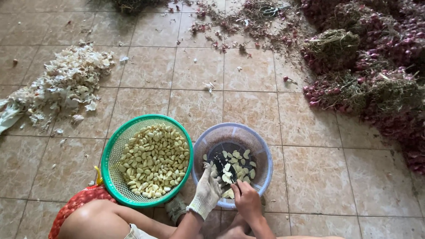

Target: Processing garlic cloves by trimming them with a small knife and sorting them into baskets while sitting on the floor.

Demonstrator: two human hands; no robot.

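Peeling garlic over the pale basket (261,150) w/ a small knife (220,164).
Gloved left hand (207,191) pinches a clove (226,178) above the basket; bare right hand (247,200) is clenched, prob. on the knife handle (hidden). Clove looks small, firm, slick once skinned: best gripped at the ends. Green basket (110,155) of peeled cloves sits just left.

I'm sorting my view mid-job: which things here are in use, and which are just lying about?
In use: left hand, gloved; right hand; garlic clove; pale blue basket; green basket of peeled cloves.

Lying about: garlic skins; shallot bunches; scissors; red mesh bag.
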